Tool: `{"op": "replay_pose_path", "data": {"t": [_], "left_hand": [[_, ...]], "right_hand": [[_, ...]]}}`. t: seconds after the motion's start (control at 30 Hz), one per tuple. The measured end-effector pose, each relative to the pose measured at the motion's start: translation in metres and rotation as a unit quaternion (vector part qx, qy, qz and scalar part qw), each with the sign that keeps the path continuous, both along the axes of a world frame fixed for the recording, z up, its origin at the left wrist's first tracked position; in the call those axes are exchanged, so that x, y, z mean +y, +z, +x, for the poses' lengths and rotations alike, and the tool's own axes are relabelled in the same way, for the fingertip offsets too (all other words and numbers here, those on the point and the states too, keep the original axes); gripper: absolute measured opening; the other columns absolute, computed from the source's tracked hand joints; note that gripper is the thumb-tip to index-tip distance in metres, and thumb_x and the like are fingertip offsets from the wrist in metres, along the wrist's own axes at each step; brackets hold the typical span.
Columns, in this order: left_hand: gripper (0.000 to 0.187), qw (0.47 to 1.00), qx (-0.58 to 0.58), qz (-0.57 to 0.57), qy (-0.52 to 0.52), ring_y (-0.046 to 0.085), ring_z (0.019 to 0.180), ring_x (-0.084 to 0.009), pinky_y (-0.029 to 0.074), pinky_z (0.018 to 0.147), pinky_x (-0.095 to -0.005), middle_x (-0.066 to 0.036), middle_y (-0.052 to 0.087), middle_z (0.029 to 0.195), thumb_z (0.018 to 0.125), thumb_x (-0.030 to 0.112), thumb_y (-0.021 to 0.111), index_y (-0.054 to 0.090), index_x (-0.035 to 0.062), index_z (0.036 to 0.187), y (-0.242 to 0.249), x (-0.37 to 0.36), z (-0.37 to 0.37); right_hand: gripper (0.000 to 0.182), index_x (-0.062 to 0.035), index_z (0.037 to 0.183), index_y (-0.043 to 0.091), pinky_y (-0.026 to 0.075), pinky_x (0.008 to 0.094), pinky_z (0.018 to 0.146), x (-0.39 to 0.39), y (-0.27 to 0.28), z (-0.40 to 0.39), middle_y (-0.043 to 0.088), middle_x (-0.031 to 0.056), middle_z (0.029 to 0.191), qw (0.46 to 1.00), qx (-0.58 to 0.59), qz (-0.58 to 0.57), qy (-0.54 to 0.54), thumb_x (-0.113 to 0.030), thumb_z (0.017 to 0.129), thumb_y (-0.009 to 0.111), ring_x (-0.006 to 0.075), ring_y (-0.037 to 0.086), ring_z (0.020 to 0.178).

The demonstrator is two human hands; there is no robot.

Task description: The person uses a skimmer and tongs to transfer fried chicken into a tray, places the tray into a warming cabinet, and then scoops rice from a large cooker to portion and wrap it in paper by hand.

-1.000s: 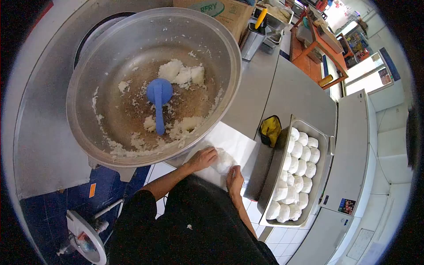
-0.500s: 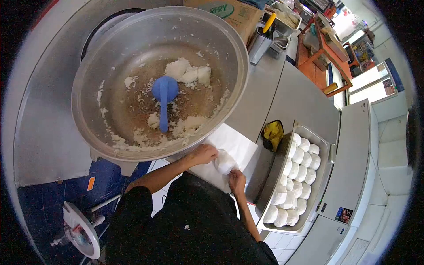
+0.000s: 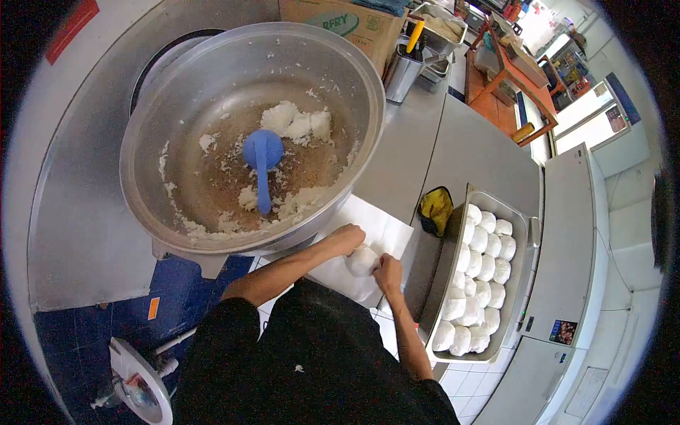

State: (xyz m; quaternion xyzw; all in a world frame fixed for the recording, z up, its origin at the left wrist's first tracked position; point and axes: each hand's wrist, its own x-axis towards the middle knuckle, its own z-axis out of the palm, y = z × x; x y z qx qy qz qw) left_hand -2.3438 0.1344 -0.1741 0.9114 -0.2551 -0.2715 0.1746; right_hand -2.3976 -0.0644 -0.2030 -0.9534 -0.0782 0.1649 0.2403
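Note:
A round white bundle (image 3: 363, 261), which looks like rice in thin wrap, rests on white paper (image 3: 379, 223) at the counter's edge. My left hand (image 3: 347, 239) is closed on the bundle's upper left side. On its right side my right hand (image 3: 387, 272) pinches the wrap. The large metal pot (image 3: 354, 64) stands just beyond my left hand, with clumps of rice (image 3: 296, 122) and a blue scoop (image 3: 263, 152) inside. To the right, a deep steel tray (image 3: 535, 234) holds several similar white bundles (image 3: 486, 266).
A yellow and black cloth item (image 3: 435, 211) lies left of the tray. Behind the pot stand a cardboard box (image 3: 347, 28) and a metal holder (image 3: 404, 74) with a yellow-handled tool. A white basin (image 3: 142, 382) is at the lower left.
The view has shifted slightly. Both hands have moved a little up and to the right around the bundle, and my left hand now lies more over its top.

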Motion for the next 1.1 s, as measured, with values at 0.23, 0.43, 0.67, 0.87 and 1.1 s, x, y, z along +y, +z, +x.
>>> {"op": "replay_pose_path", "data": {"t": [0.23,0.43,0.67,0.87,1.1], "left_hand": [[0.032,0.922,-0.151,-0.305,0.184,0.056,0.096,-0.0352,0.044,0.09,-0.0423,-0.021,0.058,0.097,0.078,0.006,0.058,0.062,-0.0049,0.108,-0.046,0.015,-0.1],[0.059,0.914,-0.191,-0.276,0.228,0.049,0.103,-0.0354,0.042,0.09,-0.041,-0.021,0.049,0.109,0.077,0.001,0.058,0.041,-0.0073,0.133,-0.033,-0.003,-0.118],[0.048,0.705,0.17,-0.489,0.485,0.052,0.112,-0.0198,0.045,0.093,-0.0305,-0.013,0.05,0.128,0.095,0.025,0.052,0.044,-0.0051,0.132,-0.054,-0.031,-0.107],[0.053,0.594,0.207,-0.609,0.483,0.054,0.108,-0.0181,0.046,0.091,-0.0309,-0.009,0.055,0.12,0.094,0.037,0.057,0.044,0.003,0.132,0.001,-0.084,-0.094],[0.056,0.647,0.075,-0.65,0.391,0.052,0.114,-0.0225,0.044,0.096,-0.0327,-0.011,0.051,0.124,0.088,0.018,0.066,0.04,0.0003,0.134,0.101,-0.142,-0.081]], "right_hand": [[0.022,0.004,0.097,0.06,0.046,0.0461,0.071,0.035,0.003,-0.08,0.055,0.0209,0.084,0.947,-0.172,0.164,-0.214,0.0,0.075,0.056,0.0388,0.056,0.076],[0.059,0.0096,0.134,0.035,0.039,0.0449,0.094,0.055,0.0,-0.088,0.046,0.0311,0.114,0.933,-0.088,0.217,-0.274,-0.021,0.088,0.055,0.0438,0.047,0.105],[0.055,0.0082,0.127,0.043,0.041,0.0397,0.094,0.062,0.001,-0.052,0.048,0.026,0.119,0.842,-0.071,0.332,-0.419,-0.027,0.087,0.058,0.0373,0.051,0.109],[0.046,0.0035,0.127,0.046,0.038,0.0402,0.099,0.039,0.076,-0.03,0.047,0.0254,0.121,0.836,-0.189,0.399,-0.326,-0.014,0.085,0.053,0.0376,0.046,0.116],[0.056,0.0049,0.126,0.042,0.042,0.0412,0.093,-0.012,0.181,-0.025,0.053,0.0247,0.113,0.818,-0.294,0.341,-0.359,-0.032,0.087,0.061,0.0369,0.054,0.106]]}}
